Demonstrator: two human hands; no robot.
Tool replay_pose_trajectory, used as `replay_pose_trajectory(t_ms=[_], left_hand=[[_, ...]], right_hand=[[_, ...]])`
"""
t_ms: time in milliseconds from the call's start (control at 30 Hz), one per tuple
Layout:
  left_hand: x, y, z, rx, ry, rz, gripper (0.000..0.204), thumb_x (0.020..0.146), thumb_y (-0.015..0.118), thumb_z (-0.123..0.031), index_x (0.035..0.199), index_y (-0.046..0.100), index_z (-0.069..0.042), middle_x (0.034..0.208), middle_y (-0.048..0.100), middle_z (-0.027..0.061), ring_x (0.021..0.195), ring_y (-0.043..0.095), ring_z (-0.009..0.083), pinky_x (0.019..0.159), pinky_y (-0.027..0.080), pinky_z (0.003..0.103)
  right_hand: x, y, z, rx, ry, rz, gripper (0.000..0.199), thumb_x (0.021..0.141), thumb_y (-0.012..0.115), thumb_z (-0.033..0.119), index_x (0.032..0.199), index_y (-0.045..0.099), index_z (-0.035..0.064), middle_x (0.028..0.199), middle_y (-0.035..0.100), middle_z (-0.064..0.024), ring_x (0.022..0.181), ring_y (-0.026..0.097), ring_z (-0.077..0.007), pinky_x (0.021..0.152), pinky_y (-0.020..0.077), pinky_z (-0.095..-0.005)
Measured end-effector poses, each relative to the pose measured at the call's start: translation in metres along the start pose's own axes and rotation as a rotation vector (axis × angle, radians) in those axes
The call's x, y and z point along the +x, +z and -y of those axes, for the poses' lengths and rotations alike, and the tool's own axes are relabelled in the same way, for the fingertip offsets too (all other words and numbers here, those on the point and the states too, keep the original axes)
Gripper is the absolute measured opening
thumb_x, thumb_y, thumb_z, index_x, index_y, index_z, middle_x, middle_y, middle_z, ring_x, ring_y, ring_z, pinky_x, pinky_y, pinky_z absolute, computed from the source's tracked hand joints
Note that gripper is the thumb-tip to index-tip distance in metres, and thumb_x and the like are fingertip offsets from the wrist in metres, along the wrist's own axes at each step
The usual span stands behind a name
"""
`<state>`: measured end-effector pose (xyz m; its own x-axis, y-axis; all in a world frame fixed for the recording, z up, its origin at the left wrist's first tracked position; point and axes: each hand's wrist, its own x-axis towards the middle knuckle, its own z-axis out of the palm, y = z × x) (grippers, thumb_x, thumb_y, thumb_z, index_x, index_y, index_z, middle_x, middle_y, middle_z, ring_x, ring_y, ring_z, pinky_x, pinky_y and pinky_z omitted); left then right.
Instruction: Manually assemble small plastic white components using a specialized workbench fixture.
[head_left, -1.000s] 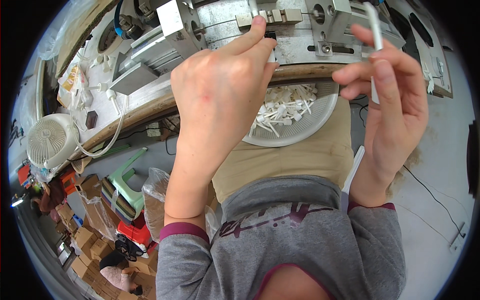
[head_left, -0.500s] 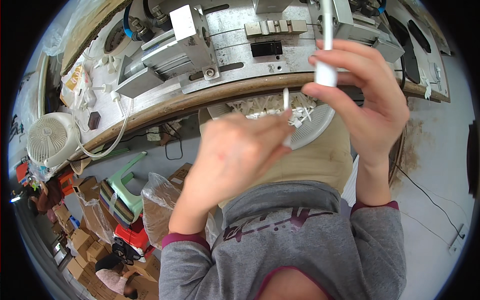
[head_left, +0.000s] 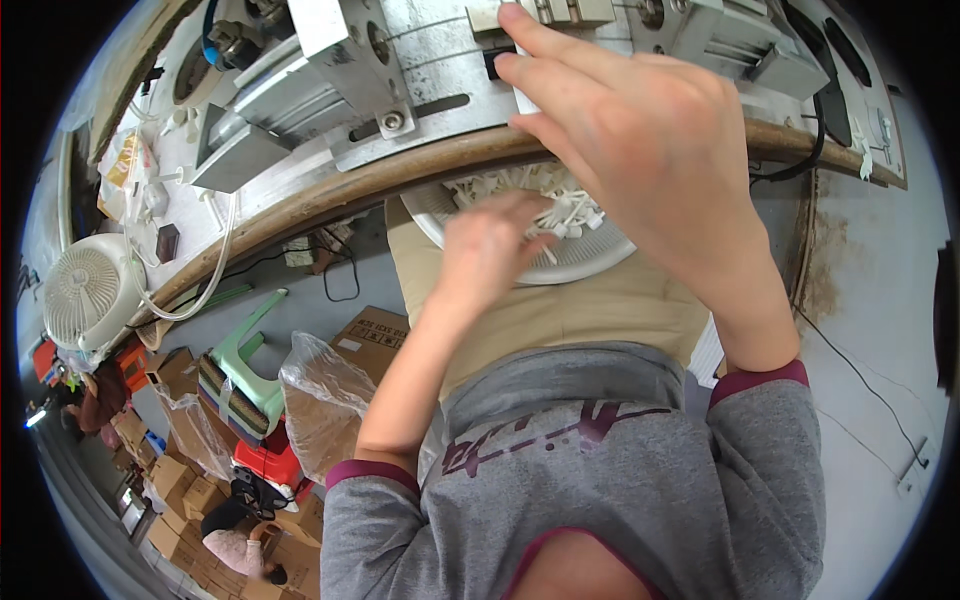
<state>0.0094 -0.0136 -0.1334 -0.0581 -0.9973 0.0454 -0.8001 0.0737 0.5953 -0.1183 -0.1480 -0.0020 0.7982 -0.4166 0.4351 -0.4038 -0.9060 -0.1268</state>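
While my right hand point(head_left: 655, 130) holds a white part point(head_left: 522, 98) between thumb and fingers at the notched metal block point(head_left: 592, 12) on the counter point(head_left: 435, 162), my left hand point(head_left: 488, 245) is positioned over the white stemmed pieces point(head_left: 573, 210) in the basket point(head_left: 590, 270). Owing to motion blur, I cannot tell whether it grips one.

White pcs. point(head_left: 577, 213): slim stems w/ wider, blocky heads; lie loose, heaped, at mixed angles, in round pale basket point(head_left: 575, 269). Single white pc. point(head_left: 523, 101): mostly hidden under rt. hand point(head_left: 645, 125), near notched metal block point(head_left: 592, 12); exact pose unclear.
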Motion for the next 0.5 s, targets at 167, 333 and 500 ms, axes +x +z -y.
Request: replay_pose_trajectory(t_ms=[167,333,500], left_hand=[[-0.005,0.018,0.041,0.212,-0.04,-0.031,0.031,0.067,0.081,-0.008,0.098,0.075,-0.01,0.1,0.071,0.0053,0.093,0.068,0.0287,0.078,0.055,0.04],[0.008,0.062,0.064,0.268,0.011,-0.062,0.016,0.077,0.067,-0.01,0.091,0.074,-0.008,0.113,0.067,0.0091,0.109,0.061,0.0317,0.091,0.051,0.044],[0.016,0.081,0.069,0.043,0.082,-0.13,0.013,0.08,0.064,-0.01,0.09,0.071,-0.007,0.107,0.068,0.0122,0.102,0.065,0.032,0.087,0.053,0.045]], right_hand=[[-0.004,-0.009,-0.005,0.01,-0.072,0.123,0.027,0.084,0.067,0.011,0.109,0.065,0.0037,0.131,0.062,-0.0143,0.069,0.064,-0.0167,0.062,0.0517,-0.0276],[-0.004,-0.014,-0.007,0.083,-0.066,0.184,0.026,0.09,0.059,0.008,0.115,0.06,0.0005,0.137,0.056,-0.0232,0.076,0.066,-0.0185,0.065,0.0528,-0.0287],[-0.016,0.013,0.008,0.281,0.059,-0.209,0.032,0.071,0.082,0.019,0.101,0.074,0.0085,0.119,0.072,-0.0022,0.073,0.068,-0.0166,0.063,0.0536,-0.0263]])
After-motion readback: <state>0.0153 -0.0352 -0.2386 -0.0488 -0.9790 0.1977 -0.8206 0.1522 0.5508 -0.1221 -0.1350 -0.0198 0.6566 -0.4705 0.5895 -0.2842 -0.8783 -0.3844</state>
